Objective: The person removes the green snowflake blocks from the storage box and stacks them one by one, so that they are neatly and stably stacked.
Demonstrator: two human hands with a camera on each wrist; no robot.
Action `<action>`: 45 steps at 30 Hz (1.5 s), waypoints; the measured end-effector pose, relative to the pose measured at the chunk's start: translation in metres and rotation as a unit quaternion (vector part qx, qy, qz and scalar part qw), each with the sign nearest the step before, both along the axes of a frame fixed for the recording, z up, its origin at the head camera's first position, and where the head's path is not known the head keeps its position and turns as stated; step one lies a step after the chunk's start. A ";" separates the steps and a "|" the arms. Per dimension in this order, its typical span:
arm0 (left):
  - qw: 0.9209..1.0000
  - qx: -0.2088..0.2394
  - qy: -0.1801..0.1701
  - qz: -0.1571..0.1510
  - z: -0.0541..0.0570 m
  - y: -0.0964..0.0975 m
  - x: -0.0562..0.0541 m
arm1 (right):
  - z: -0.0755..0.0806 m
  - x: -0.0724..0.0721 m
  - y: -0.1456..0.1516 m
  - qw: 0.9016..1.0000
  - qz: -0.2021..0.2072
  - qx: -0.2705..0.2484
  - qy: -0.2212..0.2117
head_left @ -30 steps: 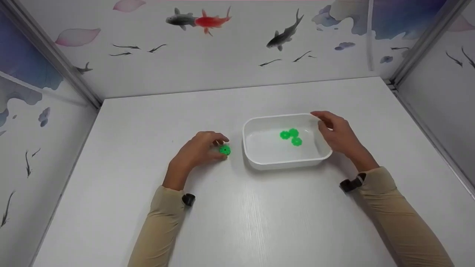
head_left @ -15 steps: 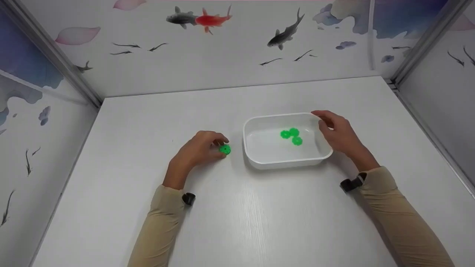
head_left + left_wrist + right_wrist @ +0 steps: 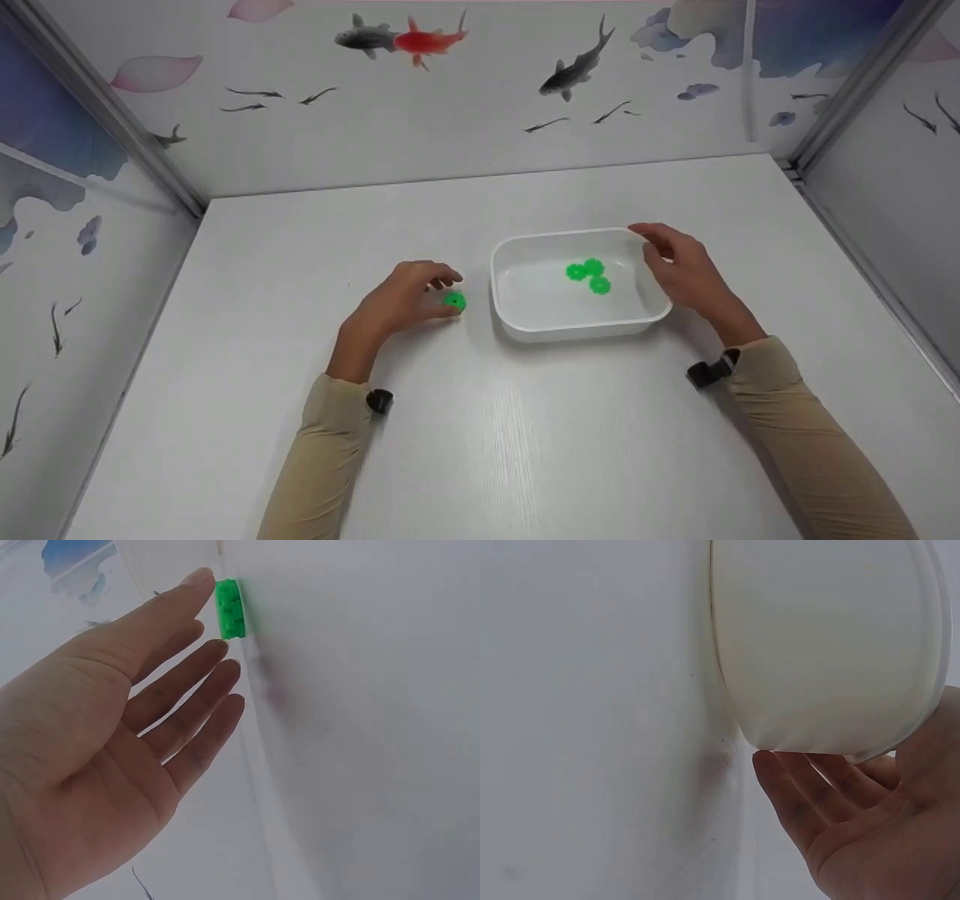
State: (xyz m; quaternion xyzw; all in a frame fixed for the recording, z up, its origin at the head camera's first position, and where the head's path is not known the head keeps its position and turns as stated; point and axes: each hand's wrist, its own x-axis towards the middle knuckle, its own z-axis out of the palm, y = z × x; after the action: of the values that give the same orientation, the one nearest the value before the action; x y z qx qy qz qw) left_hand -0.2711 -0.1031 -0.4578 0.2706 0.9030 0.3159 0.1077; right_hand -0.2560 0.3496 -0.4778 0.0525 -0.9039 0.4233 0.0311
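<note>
A small stack of green flower-shaped plastic discs [image 3: 454, 301] rests on the white table, its layered edge showing in the left wrist view. Around it is my left hand [image 3: 397, 300], thumb and fingers spread apart; the thumb tip is close to the stack, and whether it touches I cannot tell. To the right stands a white plastic basin [image 3: 581, 324] with 3 green flower-shaped discs [image 3: 593, 268] lying inside. My right hand [image 3: 686, 270] holds the basin's right end, fingers against the outer wall in the right wrist view and thumb at the rim.
White panels with painted fish [image 3: 574, 71] enclose the table [image 3: 480, 435] at the back and both sides. Grey metal posts [image 3: 862, 90] stand at the back corners. A narrow strip of table lies between the green stack and the basin.
The fingers of my left hand have lifted slightly away from the green stack, widening the gap to the thumb. My right hand and the basin stay in place.
</note>
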 end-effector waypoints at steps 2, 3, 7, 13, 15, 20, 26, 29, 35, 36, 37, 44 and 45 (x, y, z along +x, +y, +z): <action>1.000 0.011 0.005 0.005 0.002 0.000 0.000 | 0.000 0.000 0.000 1.000 0.000 -0.001 -0.001; 1.000 0.016 0.010 0.008 0.003 0.001 0.000 | 0.001 0.000 -0.001 1.000 0.001 0.000 -0.001; 0.998 0.030 0.044 0.020 0.009 0.008 0.003 | 0.002 0.000 -0.001 1.000 0.000 -0.002 -0.006; 0.994 0.055 0.095 0.026 0.015 0.027 0.005 | 0.002 0.000 -0.001 1.000 0.000 0.002 -0.009; 0.992 0.069 0.106 0.022 0.016 0.034 0.005 | 0.002 0.000 0.000 1.000 -0.001 0.002 -0.007; 0.985 0.112 0.130 -0.004 0.018 0.049 0.003 | 0.002 0.000 0.000 1.000 0.000 0.001 -0.005; 0.981 0.136 0.130 -0.037 0.020 0.071 0.002 | 0.002 0.000 -0.001 1.000 -0.002 -0.001 -0.007; 0.982 0.146 0.112 -0.051 0.017 0.082 0.002 | 0.002 0.000 -0.001 1.000 -0.004 -0.002 -0.009; 0.982 0.154 0.080 -0.075 0.011 0.103 -0.002 | 0.001 -0.001 0.000 1.000 -0.002 -0.003 -0.003; 0.982 0.156 0.076 -0.078 0.010 0.106 -0.003 | 0.001 -0.001 0.000 1.000 -0.001 -0.004 -0.002; 0.982 0.156 0.072 -0.078 0.010 0.109 -0.003 | 0.002 -0.001 0.000 1.000 0.000 -0.004 -0.001; 0.984 0.149 0.048 -0.082 0.007 0.125 -0.009 | 0.002 0.000 0.000 1.000 0.000 0.002 -0.003; 0.985 0.145 0.046 -0.084 0.006 0.128 -0.009 | 0.002 0.000 0.000 1.000 -0.002 0.004 -0.004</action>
State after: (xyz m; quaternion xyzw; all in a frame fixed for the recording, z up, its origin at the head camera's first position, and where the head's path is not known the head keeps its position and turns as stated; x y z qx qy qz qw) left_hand -0.2803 0.0245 -0.4518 0.3725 0.8255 0.4209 0.0518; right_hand -0.2558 0.3498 -0.4754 0.0494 -0.9056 0.4203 0.0277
